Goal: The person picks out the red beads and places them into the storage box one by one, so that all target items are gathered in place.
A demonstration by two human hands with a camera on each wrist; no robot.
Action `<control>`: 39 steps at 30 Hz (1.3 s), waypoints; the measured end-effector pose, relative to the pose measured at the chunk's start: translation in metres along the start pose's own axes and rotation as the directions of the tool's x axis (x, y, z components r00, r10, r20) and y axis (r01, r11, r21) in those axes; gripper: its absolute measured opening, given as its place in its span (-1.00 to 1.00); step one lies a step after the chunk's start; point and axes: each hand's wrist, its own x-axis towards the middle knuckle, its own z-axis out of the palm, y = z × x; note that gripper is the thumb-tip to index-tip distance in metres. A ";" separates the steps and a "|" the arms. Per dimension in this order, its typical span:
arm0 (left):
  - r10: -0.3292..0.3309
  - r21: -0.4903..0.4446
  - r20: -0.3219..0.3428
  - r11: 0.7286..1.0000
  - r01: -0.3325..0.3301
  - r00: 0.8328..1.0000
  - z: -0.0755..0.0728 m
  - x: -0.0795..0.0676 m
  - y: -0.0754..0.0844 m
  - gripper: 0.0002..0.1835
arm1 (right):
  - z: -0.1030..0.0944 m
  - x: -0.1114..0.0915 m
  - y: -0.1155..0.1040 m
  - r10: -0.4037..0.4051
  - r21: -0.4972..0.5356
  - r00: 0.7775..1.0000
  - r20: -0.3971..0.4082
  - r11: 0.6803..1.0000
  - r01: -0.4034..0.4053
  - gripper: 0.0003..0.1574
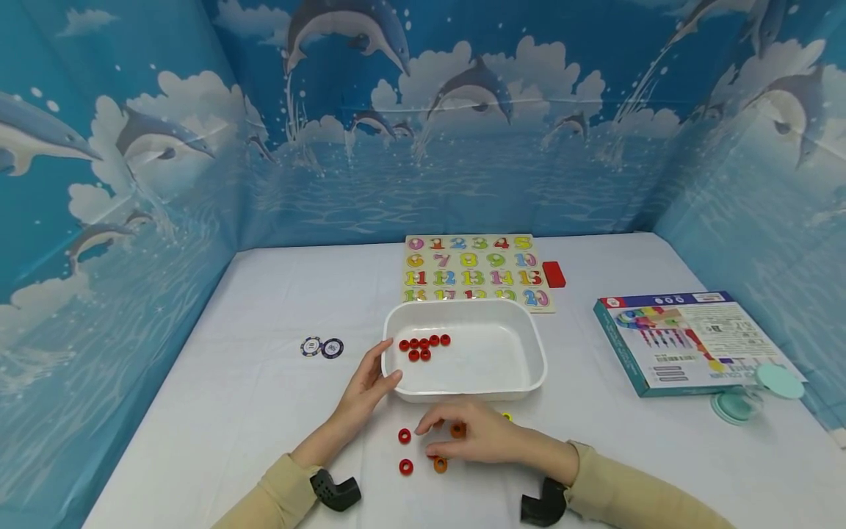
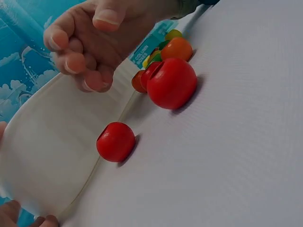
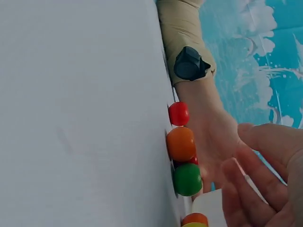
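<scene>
My left hand (image 1: pixel 360 389) holds the left end of a white plastic tray (image 1: pixel 465 391), its fingers at the outer wall and its thumb over the rim. Several red beads (image 1: pixel 424 344) lie inside, toward the tray's left. In front of the tray, my right hand (image 1: pixel 479 433) hovers low over loose beads, fingers loosely bent with nothing between them in the left wrist view. To its left on the cloth are two red beads (image 1: pixel 405 436). An orange bead (image 1: pixel 440 464) lies below its thumb. The right wrist view also shows a green bead (image 3: pixel 188 179); my palm hides some others.
Behind the tray lies a number puzzle board (image 1: pixel 476 268), with a red block (image 1: pixel 554 274) beside it. Two poker chips (image 1: pixel 322 347) are at the left. On the right are a boxed set (image 1: pixel 694 342) and a small jar with a teal lid (image 1: pixel 736 406).
</scene>
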 end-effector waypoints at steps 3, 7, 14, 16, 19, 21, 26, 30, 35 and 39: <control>-0.004 0.001 -0.001 1.000 0.004 1.000 0.000 0.000 0.000 -0.38 | 0.006 -0.004 0.017 0.057 0.002 0.998 0.008 0.998 -0.057 -0.70; -0.006 -0.001 -0.001 1.000 0.006 1.000 0.000 0.000 0.000 -0.38 | 0.011 -0.005 0.034 0.084 -0.051 0.995 0.047 0.995 -0.081 -0.67; -0.013 0.008 -0.006 1.000 0.013 1.000 0.000 0.000 0.000 -0.38 | 0.019 -0.006 0.036 0.151 -0.140 0.984 0.091 0.981 -0.138 -0.65; -0.014 0.012 -0.007 1.000 0.015 1.000 0.000 0.000 0.000 -0.38 | 0.020 -0.006 0.035 0.156 -0.155 0.984 0.083 0.978 -0.142 -0.68; -0.014 0.014 -0.010 1.000 0.014 1.000 0.000 0.000 0.000 -0.38 | 0.020 -0.006 0.034 0.174 -0.162 0.982 0.071 0.974 -0.161 -0.74; -0.015 0.020 -0.011 1.000 0.015 1.000 0.000 0.000 0.000 -0.38 | 0.020 -0.005 0.034 0.192 -0.165 0.979 0.067 0.970 -0.179 -0.76; -0.019 0.030 -0.012 0.999 0.020 1.000 0.000 0.000 0.000 -0.38 | 0.017 -0.005 0.032 0.231 -0.190 0.970 0.071 0.958 -0.214 -0.79; -0.021 0.028 -0.011 0.999 0.021 1.000 0.000 0.000 0.000 -0.38 | 0.011 -0.005 0.024 0.184 -0.221 0.980 0.080 0.962 -0.163 -0.80; -0.012 0.028 -0.006 1.000 0.012 1.000 0.000 0.000 0.000 -0.38 | -0.009 0.000 0.005 -0.002 -0.168 0.991 0.134 0.986 0.024 -0.77; 0.001 0.020 0.001 1.000 -0.001 1.000 0.000 0.000 0.000 -0.38 | -0.037 0.015 -0.012 -0.087 -0.136 0.990 0.114 0.985 0.102 -0.74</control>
